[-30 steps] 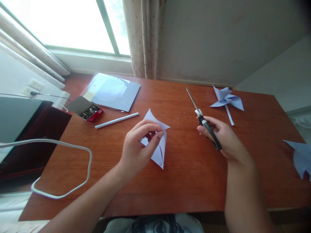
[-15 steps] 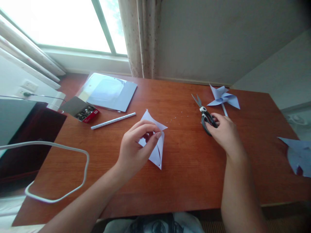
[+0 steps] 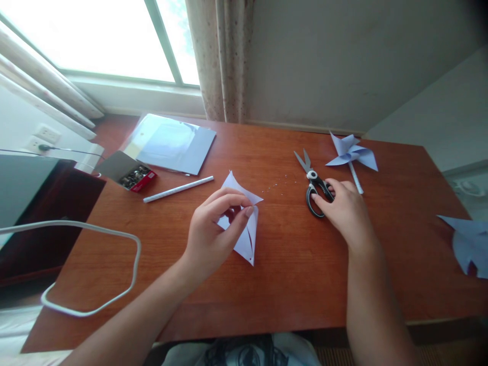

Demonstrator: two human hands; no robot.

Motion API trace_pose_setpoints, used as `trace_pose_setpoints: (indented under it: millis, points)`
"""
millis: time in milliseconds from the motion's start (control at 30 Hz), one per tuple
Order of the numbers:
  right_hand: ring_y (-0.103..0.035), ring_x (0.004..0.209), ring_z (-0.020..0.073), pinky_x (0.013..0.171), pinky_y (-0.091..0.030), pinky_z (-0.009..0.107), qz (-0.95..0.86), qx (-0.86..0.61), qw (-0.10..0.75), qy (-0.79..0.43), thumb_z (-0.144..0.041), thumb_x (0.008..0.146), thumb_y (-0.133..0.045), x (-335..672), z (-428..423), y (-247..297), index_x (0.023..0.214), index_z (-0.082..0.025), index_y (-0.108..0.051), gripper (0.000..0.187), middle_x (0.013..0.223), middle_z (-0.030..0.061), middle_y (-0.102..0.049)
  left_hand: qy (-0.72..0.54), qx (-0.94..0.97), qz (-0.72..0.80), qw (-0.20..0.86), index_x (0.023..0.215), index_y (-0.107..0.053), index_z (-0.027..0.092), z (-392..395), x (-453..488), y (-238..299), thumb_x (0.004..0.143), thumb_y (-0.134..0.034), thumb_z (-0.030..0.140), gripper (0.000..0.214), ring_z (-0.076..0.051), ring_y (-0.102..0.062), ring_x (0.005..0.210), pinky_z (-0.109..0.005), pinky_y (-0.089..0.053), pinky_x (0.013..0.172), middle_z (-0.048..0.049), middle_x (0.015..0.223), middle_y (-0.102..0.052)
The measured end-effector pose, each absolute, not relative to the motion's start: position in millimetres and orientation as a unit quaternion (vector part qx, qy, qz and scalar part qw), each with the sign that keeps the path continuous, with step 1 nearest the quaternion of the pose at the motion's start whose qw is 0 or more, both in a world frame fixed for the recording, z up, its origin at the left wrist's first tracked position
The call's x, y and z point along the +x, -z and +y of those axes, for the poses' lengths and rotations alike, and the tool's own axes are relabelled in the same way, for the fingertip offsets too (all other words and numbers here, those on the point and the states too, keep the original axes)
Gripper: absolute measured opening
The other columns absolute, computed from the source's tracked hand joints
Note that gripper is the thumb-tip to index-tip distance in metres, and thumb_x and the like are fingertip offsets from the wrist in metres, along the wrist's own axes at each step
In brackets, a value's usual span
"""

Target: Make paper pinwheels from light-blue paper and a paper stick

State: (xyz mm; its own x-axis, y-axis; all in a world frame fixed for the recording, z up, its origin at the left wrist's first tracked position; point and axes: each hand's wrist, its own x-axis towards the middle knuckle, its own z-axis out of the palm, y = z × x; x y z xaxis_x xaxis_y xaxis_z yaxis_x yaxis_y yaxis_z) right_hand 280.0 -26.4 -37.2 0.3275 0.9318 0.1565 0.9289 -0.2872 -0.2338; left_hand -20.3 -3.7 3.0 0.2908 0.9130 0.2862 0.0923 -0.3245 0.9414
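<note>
Between thumb and fingers, my left hand pinches a white sheet of paper that has slits cut in it and a small hole near its lower corner. Part of the paper is hidden behind the hand. My right hand grips the handles of black-and-white scissors, whose blades are parted and point away to the upper left. Beyond the right hand lies a finished-looking paper pinwheel on a white stick. Left of the paper rests a rolled white paper stick.
A plastic sleeve of paper sheets and an open small box of pins lie at the back left. Tiny white scraps dot the middle. A white cable loops over the left side; cut paper sits at the right edge.
My right hand has shifted slightly left and toward me with the scissors, and their blades and handles are spread wider. My left hand and its paper have stayed put.
</note>
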Motion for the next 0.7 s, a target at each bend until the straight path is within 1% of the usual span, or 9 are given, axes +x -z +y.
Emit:
trace_pose_setpoints:
  millis: [200, 300, 367, 433, 467, 500, 567, 633, 700]
  points:
    - [-0.066, 0.094, 0.0333, 0.085, -0.054, 0.046, -0.589, -0.792, 0.162, -0.009, -0.035, 0.079, -0.075, 279.0, -27.2, 35.3, 0.115, -0.017, -0.070, 0.041, 0.101, 0.0138, -0.066, -0.461, 0.666, 0.378, 0.448, 0.088, -0.070, 0.016, -3.8, -20.5, -1.9, 0.089, -0.069, 0.014, 0.003, -0.014, -0.060, 0.078, -0.026, -0.047, 0.064, -0.0042, 0.086, -0.065]
    - [-0.067, 0.089, 0.0286, 0.084, -0.055, 0.044, -0.596, -0.761, 0.255, 0.016, -0.035, 0.085, -0.071, 267.3, -27.6, 23.3, 0.114, -0.017, -0.069, 0.034, 0.104, 0.0130, -0.067, -0.459, 0.666, 0.382, 0.448, 0.087, -0.070, 0.016, -3.9, -20.1, -2.0, 0.089, -0.068, 0.014, 0.003, -0.014, -0.059, 0.077, -0.026, -0.047, 0.064, -0.0035, 0.085, -0.065]
    - [-0.067, 0.086, 0.0245, 0.080, -0.055, 0.038, -0.608, -0.717, 0.341, 0.015, -0.031, 0.091, -0.065, 249.4, -29.6, 11.5, 0.107, -0.020, -0.069, 0.021, 0.100, 0.0097, -0.069, -0.459, 0.662, 0.385, 0.449, 0.087, -0.070, 0.017, -4.1, -19.5, -2.3, 0.089, -0.069, 0.015, 0.003, -0.014, -0.060, 0.077, -0.026, -0.047, 0.064, -0.0034, 0.085, -0.065]
    - [-0.066, 0.082, 0.0212, 0.076, -0.053, 0.034, -0.641, -0.654, 0.400, -0.032, -0.028, 0.095, -0.061, 224.6, -34.0, 0.3, 0.095, -0.023, -0.068, 0.009, 0.090, 0.0055, -0.070, -0.458, 0.660, 0.388, 0.452, 0.087, -0.070, 0.017, -4.3, -18.8, -2.6, 0.089, -0.069, 0.016, 0.003, -0.014, -0.060, 0.077, -0.026, -0.047, 0.064, -0.0032, 0.084, -0.065]
    - [-0.065, 0.080, 0.0200, 0.074, -0.052, 0.033, -0.667, -0.615, 0.413, -0.074, -0.027, 0.096, -0.060, 211.2, -37.1, -3.8, 0.089, -0.023, -0.067, 0.010, 0.085, 0.0040, -0.069, -0.456, 0.660, 0.390, 0.452, 0.086, -0.070, 0.017, -4.5, -18.5, -2.6, 0.089, -0.069, 0.016, 0.003, -0.014, -0.059, 0.076, -0.026, -0.047, 0.063, -0.0031, 0.084, -0.065]
    - [-0.064, 0.077, 0.0190, 0.071, -0.051, 0.032, -0.694, -0.578, 0.411, -0.122, -0.027, 0.095, -0.063, 198.1, -40.4, -6.5, 0.087, -0.023, -0.066, 0.010, 0.083, 0.0032, -0.068, -0.454, 0.661, 0.391, 0.451, 0.086, -0.070, 0.017, -4.6, -18.2, -2.6, 0.089, -0.069, 0.016, 0.004, -0.013, -0.059, 0.075, -0.026, -0.047, 0.063, -0.0029, 0.084, -0.065]
    - [-0.062, 0.074, 0.0182, 0.068, -0.050, 0.031, -0.711, -0.540, 0.413, -0.178, -0.030, 0.091, -0.069, 175.3, -47.1, -7.4, 0.094, -0.021, -0.065, 0.010, 0.082, 0.0031, -0.066, -0.450, 0.665, 0.395, 0.446, 0.086, -0.070, 0.017, -4.8, -18.0, -2.4, 0.089, -0.069, 0.015, 0.004, -0.013, -0.059, 0.075, -0.026, -0.047, 0.063, -0.0027, 0.084, -0.065]
    - [-0.062, 0.078, 0.0194, 0.070, -0.050, 0.033, -0.711, -0.535, 0.410, -0.199, -0.032, 0.088, -0.073, 159.9, -52.2, -3.6, 0.099, -0.020, -0.064, 0.018, 0.086, 0.0041, -0.066, -0.449, 0.669, 0.399, 0.438, 0.087, -0.069, 0.017, -5.0, -18.1, -2.1, 0.089, -0.068, 0.015, 0.003, -0.013, -0.059, 0.075, -0.025, -0.048, 0.064, -0.0027, 0.085, -0.066]
    - [-0.062, 0.082, 0.0203, 0.073, -0.050, 0.033, -0.702, -0.549, 0.403, -0.207, -0.027, 0.088, -0.072, 152.2, -54.7, 1.9, 0.102, -0.020, -0.063, 0.018, 0.089, 0.0046, -0.066, -0.445, 0.674, 0.401, 0.432, 0.087, -0.069, 0.017, -5.4, -18.0, -2.0, 0.089, -0.068, 0.014, 0.004, -0.013, -0.060, 0.076, -0.025, -0.049, 0.065, -0.0028, 0.086, -0.066]
